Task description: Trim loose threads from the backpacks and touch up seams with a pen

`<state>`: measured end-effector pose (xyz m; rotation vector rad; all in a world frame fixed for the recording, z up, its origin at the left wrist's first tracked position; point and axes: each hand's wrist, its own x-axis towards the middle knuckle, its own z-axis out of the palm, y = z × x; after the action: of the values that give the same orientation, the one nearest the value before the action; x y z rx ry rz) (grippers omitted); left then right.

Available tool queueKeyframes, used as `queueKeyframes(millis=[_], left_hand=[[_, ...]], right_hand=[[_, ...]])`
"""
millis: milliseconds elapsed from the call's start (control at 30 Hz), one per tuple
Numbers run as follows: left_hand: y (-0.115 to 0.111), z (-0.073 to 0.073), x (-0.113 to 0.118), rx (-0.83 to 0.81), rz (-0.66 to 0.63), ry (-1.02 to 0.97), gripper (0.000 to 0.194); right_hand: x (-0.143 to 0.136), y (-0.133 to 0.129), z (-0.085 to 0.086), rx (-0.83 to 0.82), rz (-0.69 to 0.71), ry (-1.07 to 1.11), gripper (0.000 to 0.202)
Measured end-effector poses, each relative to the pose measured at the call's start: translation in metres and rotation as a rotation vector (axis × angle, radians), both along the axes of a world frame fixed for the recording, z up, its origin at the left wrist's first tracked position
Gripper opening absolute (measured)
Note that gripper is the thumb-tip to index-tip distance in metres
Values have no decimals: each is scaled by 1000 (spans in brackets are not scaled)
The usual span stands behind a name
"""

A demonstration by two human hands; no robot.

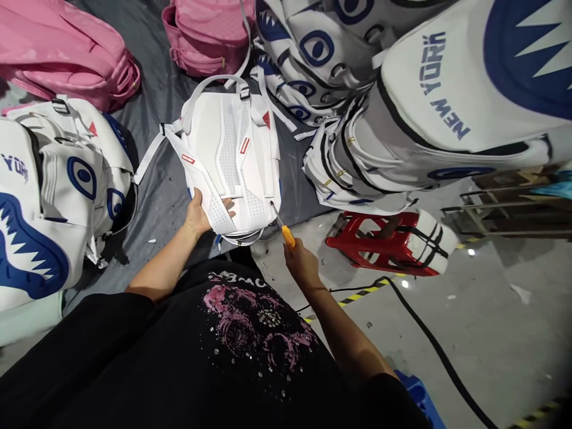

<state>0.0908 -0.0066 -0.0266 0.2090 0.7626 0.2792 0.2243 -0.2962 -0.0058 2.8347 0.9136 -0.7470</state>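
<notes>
A white backpack [208, 125] lies with its back panel and shoulder straps facing up, its lower end toward me. My left hand [199, 213] is at its lower left, with the palm partly hidden under a shoulder strap [218, 213]. Spread fingertips show past the strap, lying flat on the panel. In my right hand [302, 262] is a tool with an orange handle [288, 237] and a thin metal shaft, like a screwdriver or an awl. Its dark tip meets the backpack's lower right corner; whether it goes into the fabric I cannot tell.
White shark-face backpacks are stacked at right [402, 101], and more lie at left [80, 173]. Pink backpacks [210, 36] lie at the back on the dark sheet [156, 65]. A red plastic stool [379, 241] with a white, black-strapped top and a black cable [429, 333] are on the floor.
</notes>
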Motion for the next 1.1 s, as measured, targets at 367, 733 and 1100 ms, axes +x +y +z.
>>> queueKeyframes(millis=[367,733,1100], left_hand=[[3,-8,1,33,-63,-51,77],[29,-14,-62,558,-420,351,71],[-76,-17,-205,1305,-1450,942,37]], right_hand=[[-77,-6,9,-199,84,206,26],[-65,-9,10,-163,0,181,26],[-15,-14,13,-201,155,284,28]])
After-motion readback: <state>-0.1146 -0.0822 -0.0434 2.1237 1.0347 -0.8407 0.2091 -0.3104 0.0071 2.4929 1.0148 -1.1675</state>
